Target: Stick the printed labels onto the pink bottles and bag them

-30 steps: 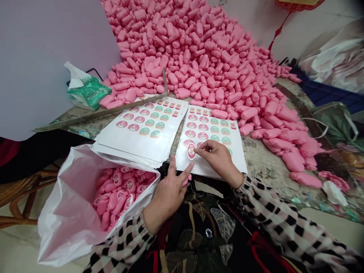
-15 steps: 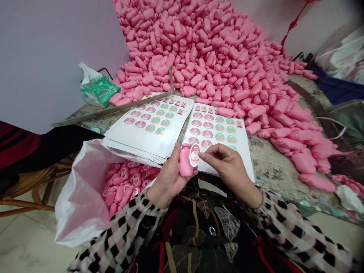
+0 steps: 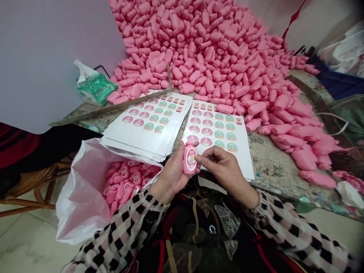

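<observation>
My left hand (image 3: 174, 172) is wrapped round a small pink plastic bottle (image 3: 187, 167), which stands nearly upright with its cap end up. An oval pink-and-white sticker (image 3: 191, 152) lies against the bottle's front. Thumb and forefinger of my right hand (image 3: 220, 163) are pinched together at the sticker's right edge, touching it. Beneath and beyond my right hand is a sticker sheet (image 3: 241, 151) with pink and green labels. Left of it lies a stack of similar sheets (image 3: 142, 138).
A big heap of pink bottles (image 3: 204, 49) covers the table's back and right. At lower left an open white sack (image 3: 85, 197) holds labelled bottles. A long thin strip (image 3: 113, 108) crosses the sheet stack, near a green-and-white plastic bag (image 3: 98, 87). A wooden chair (image 3: 34, 189) stands at left.
The sticker, which stood out from the bottle's side, now lies against its front. The bottle has turned to face me, and my right fingers stay at the sticker's edge.
</observation>
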The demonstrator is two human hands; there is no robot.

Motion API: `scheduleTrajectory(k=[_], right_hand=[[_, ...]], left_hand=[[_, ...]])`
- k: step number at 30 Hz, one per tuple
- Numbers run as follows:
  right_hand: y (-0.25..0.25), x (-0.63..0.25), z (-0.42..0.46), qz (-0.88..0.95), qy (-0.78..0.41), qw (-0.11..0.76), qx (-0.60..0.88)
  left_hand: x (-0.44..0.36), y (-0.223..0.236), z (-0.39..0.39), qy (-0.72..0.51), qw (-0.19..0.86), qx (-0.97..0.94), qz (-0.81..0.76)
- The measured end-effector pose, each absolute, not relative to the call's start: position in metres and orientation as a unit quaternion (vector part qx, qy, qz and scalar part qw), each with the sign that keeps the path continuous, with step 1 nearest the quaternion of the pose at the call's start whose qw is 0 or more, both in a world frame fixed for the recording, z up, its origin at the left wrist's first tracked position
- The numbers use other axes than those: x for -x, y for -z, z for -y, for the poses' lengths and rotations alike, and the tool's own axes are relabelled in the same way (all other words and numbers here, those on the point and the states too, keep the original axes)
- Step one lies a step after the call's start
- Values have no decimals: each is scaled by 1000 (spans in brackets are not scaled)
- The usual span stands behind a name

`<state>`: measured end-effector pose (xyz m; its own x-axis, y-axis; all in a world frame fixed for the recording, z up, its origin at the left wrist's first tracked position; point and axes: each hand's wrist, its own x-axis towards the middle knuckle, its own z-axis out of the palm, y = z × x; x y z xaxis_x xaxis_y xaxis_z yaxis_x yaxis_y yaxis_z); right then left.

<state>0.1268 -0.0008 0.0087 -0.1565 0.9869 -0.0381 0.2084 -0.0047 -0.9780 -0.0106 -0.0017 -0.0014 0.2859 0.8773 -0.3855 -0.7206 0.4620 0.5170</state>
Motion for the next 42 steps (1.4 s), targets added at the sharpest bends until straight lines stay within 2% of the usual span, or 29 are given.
scheduleTrajectory(k=[10, 17, 19, 24, 29, 33, 36, 39, 41, 42], right_hand=[[-5, -129, 4, 687, -332, 372, 529], [-12, -142, 7, 792, -77, 239, 557], [-11, -143, 7, 780, -100, 259, 561], [-5, -138, 4, 760, -245, 322, 509], [6, -168, -4, 762, -212, 289, 539], [16, -198, 2, 776, -127, 210, 581], [21, -204, 14, 797, -73, 104, 591], [23, -203, 23, 824, -41, 19, 564], [23, -204, 26, 837, -32, -6, 547], [23, -204, 27, 842, -32, -11, 539]], left_hand=[[11, -2, 4, -513, 774, -162, -335], [21, -4, 11, -483, 721, -281, -411], [20, -2, 13, -468, 717, -305, -418], [26, 0, 18, -466, 686, -313, -463], [76, -5, 35, -487, 537, -296, -622], [136, 4, 58, -447, 426, -266, -740], [172, 13, 70, -329, 347, -347, -807], [186, 13, 74, -192, 198, -468, -840], [178, 7, 73, -202, 145, -504, -827], [169, 4, 72, -229, 163, -508, -814]])
